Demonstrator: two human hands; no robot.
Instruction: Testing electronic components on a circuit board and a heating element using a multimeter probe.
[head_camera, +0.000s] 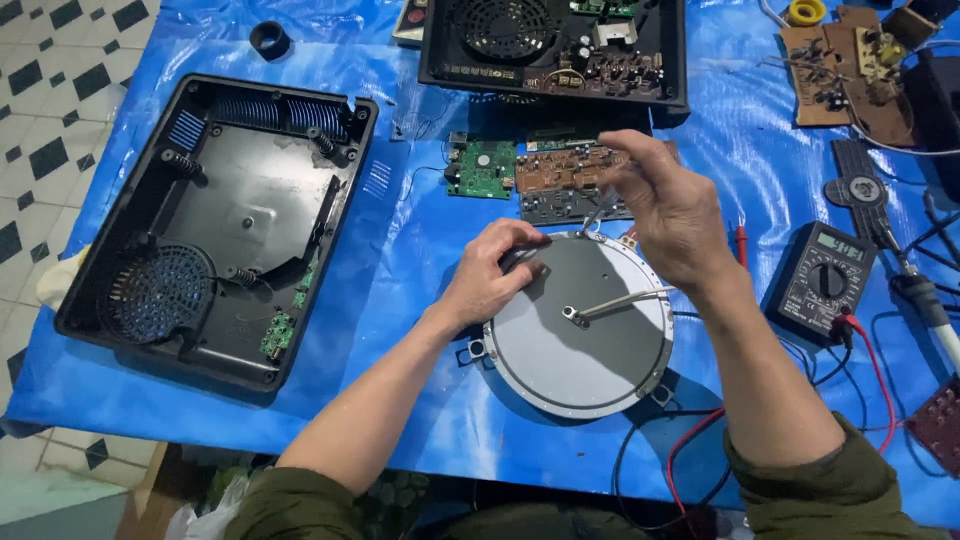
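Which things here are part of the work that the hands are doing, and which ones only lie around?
In hand:
- round grey disc, held at its edge by the left hand
- right hand above the disc's far rim

Lying about:
- empty black casing
- multimeter
- green circuit board
- brown circuit board
- black tape roll

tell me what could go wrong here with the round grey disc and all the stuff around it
1. The left hand only steadies the round grey disc at its rim, so it may slide on the blue sheet.
2. The right hand works just above the circuit boards; a slip could knock them.
3. The red lead from the multimeter trails near the right forearm and might snag.
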